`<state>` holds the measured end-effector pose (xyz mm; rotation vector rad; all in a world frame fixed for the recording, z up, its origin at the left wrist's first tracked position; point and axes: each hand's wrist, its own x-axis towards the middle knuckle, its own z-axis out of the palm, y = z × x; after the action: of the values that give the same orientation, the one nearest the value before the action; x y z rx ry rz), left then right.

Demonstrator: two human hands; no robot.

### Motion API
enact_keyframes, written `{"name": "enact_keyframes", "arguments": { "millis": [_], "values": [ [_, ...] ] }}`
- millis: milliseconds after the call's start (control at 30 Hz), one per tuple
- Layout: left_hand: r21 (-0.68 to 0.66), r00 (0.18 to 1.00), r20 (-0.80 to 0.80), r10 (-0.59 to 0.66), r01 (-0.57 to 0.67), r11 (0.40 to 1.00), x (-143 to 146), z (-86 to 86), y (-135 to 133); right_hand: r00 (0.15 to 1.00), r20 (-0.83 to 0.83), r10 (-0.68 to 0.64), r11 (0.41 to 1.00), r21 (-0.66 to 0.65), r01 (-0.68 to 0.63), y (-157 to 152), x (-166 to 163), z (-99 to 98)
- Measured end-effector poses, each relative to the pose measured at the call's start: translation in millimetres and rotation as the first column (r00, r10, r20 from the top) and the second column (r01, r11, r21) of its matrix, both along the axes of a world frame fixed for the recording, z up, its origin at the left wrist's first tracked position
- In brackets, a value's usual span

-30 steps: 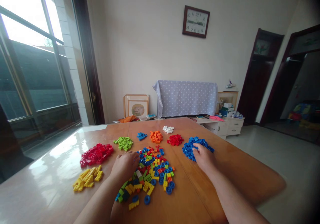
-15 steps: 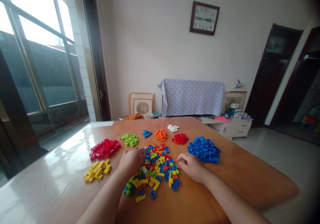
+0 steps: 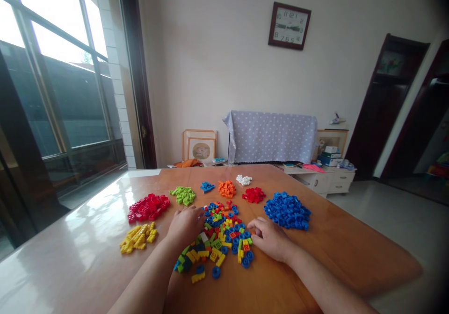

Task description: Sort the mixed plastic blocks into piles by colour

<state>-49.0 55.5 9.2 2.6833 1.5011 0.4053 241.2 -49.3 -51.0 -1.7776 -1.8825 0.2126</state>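
A mixed pile of toy building bricks [image 3: 219, 244] in blue, yellow, green, red and orange spreads between my two hands. My left hand [image 3: 185, 225] rests at the pile's left edge, its back turned up. Its bent fingers reach over the bricks, and their tips are mostly hidden. On the other side, my right hand [image 3: 269, 238] is beside the pile with its fingers loosely bent and apart. The index finger points at the round blue pieces [image 3: 247, 234], and no brick shows in its grasp. Whether it touches them I cannot tell.
Sorted heaps ring the pile: yellow bricks [image 3: 138, 237], crimson bricks [image 3: 148, 208], lime green bricks [image 3: 183, 195], a few blue pieces [image 3: 207, 187], orange bricks [image 3: 227, 189], white pieces [image 3: 243, 180], red bricks [image 3: 253, 195] and a large blue heap [image 3: 287, 211]. They share a brown table [image 3: 351, 244].
The view has shifted slightly. My right hand has edged toward the mixed pile, its index finger now stretched further out. My left hand has hardly moved.
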Motion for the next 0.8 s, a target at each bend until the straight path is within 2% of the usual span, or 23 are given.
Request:
{"name": "enact_keyframes", "arguments": {
  "millis": [167,367,500,667,800],
  "values": [
    [-0.003,1.0,-0.003,0.004,-0.004,1.0,1,1.1,0,0.999,-0.024,-0.025,1.0,0.016,0.025,-1,3,-0.2],
    [-0.007,1.0,-0.009,0.007,-0.007,1.0,0,2.7,-1,1.0,-0.027,0.013,1.0,-0.001,-0.013,-3,3,3.5],
    [-0.025,1.0,-0.008,0.015,-0.015,1.0,0,3.3,-2,0.997,-0.078,0.012,1.0,0.015,-0.011,0,5,-0.8],
    [-0.013,1.0,0.009,-0.014,0.014,1.0,0,2.0,-3,0.957,-0.288,-0.02,1.0,-0.02,0.014,9,10,-6.7],
    [-0.011,0.999,0.032,-0.037,0.037,0.999,-1,2.5,-3,0.823,-0.563,-0.072,0.99,-0.139,-0.008,10,6,6.1]
  ]
}}
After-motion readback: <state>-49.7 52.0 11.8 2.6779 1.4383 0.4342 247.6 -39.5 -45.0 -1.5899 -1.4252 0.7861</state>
